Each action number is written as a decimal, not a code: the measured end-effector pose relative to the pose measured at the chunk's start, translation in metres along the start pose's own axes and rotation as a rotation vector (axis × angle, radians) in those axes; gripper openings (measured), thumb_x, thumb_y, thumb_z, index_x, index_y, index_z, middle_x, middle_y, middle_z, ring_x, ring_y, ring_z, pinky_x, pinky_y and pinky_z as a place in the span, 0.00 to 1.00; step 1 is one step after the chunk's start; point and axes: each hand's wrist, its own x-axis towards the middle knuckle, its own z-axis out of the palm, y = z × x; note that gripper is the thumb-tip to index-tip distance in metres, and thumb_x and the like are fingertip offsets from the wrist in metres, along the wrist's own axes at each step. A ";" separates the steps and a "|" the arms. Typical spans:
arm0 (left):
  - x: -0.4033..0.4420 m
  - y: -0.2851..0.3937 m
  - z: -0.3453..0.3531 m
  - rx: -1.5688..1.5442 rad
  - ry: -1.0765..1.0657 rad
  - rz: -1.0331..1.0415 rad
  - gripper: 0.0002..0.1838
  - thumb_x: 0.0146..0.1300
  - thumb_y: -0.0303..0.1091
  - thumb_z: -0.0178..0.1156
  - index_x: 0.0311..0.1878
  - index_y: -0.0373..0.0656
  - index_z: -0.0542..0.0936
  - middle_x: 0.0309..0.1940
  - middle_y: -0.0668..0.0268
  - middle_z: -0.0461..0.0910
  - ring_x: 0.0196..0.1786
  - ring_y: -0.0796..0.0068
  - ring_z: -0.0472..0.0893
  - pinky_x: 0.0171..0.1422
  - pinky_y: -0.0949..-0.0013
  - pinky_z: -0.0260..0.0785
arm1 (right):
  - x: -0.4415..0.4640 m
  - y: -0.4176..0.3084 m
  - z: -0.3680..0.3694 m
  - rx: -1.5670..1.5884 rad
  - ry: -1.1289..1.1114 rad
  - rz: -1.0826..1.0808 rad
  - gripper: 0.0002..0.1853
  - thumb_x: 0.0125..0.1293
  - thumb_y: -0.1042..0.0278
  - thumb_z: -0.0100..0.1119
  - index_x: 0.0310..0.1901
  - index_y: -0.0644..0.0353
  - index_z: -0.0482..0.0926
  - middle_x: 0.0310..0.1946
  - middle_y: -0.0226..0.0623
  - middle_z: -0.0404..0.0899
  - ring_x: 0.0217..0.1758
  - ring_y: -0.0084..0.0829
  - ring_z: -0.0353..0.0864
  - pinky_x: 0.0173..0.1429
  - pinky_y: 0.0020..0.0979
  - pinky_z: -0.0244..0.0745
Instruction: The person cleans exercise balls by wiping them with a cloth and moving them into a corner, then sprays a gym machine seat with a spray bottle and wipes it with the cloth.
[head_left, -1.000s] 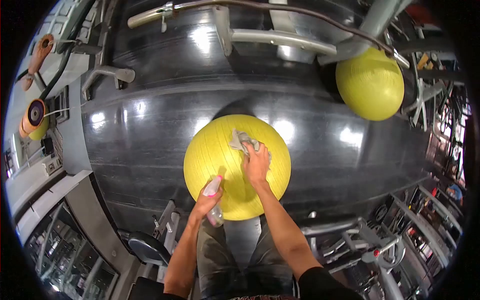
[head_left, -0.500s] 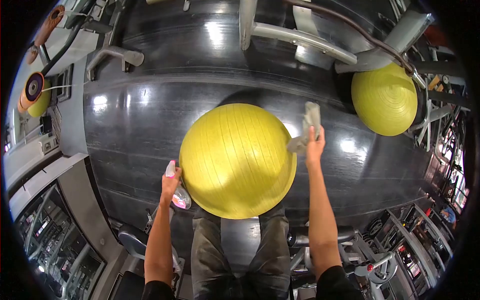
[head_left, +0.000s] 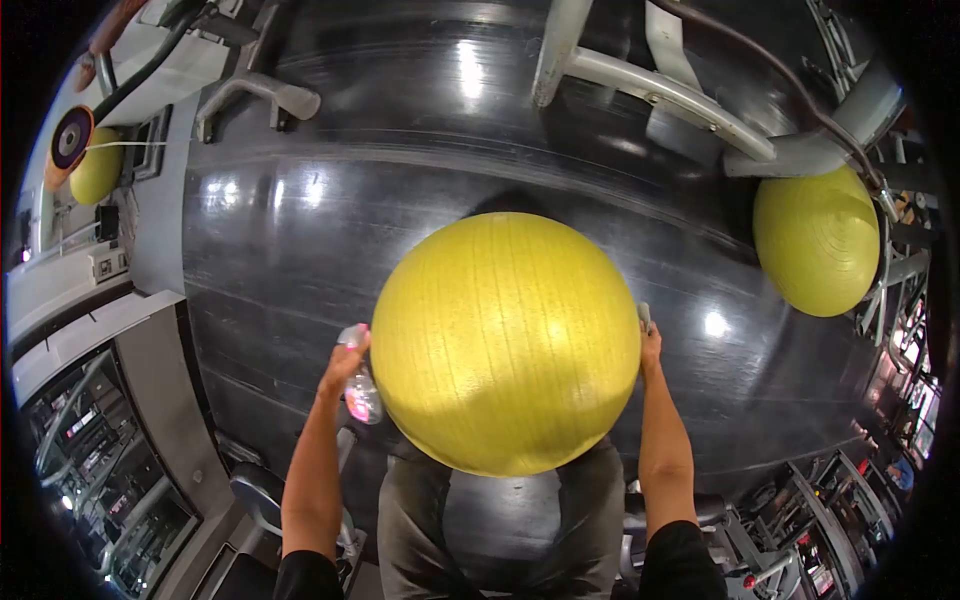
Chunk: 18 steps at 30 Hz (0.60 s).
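Observation:
A large yellow exercise ball (head_left: 508, 340) is in front of my legs in the head view. At its left side, my left hand (head_left: 343, 366) is closed around the neck of a clear spray bottle (head_left: 363, 398) with pink on its head and label. On the opposite side, my right hand (head_left: 651, 346) is against the ball's edge with a greyish cloth (head_left: 645, 313) in it. Most of the cloth and some of the right fingers are hidden behind the ball.
A second yellow exercise ball (head_left: 822, 240) sits under a grey machine frame (head_left: 670, 88) at upper right. A metal machine foot (head_left: 262, 95) stands on the dark floor (head_left: 270, 270) at upper left. More gym equipment is behind my right arm, and a mirror (head_left: 110, 480) is at lower left.
The ball now appears larger and further right. My right hand has come down from beside the ball's upper right to its right edge, taking the cloth mostly out of sight. The left hand keeps the bottle.

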 end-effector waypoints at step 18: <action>-0.209 0.156 -0.019 -0.193 0.140 0.018 0.33 0.65 0.54 0.57 0.65 0.41 0.69 0.56 0.63 0.75 0.57 0.71 0.74 0.62 0.65 0.65 | -0.198 -0.201 -0.128 0.467 -0.457 -0.217 0.24 0.74 0.55 0.42 0.65 0.61 0.67 0.59 0.39 0.73 0.58 0.32 0.74 0.57 0.33 0.74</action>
